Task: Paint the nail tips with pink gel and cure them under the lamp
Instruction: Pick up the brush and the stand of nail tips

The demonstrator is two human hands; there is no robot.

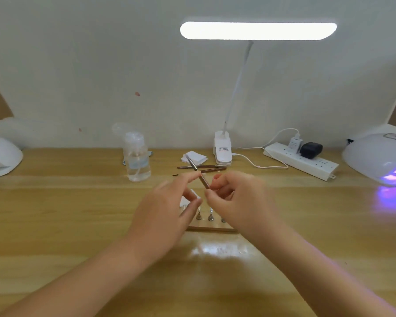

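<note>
My right hand (pixel 236 197) pinches the lower end of a thin brown nail brush (pixel 198 172) that slants up and to the left over the table. My left hand (pixel 165 209) is beside it, its index fingertip touching the brush shaft and its thumb held apart below. A small white piece (pixel 185 200) shows between those fingers, too blurred to identify. Under both hands stands a wooden holder (pixel 212 229) with metal pegs (pixel 210 216), partly hidden. The white curing lamp (pixel 375 161) at the right edge glows purple.
Two more brushes (pixel 201 167) and white pads (pixel 196 156) lie behind my hands. A clear pump bottle (pixel 137 156) stands to the left, a clip desk lamp (pixel 223 149) and power strip (pixel 302 161) at the back, another white lamp (pixel 0 156) far left.
</note>
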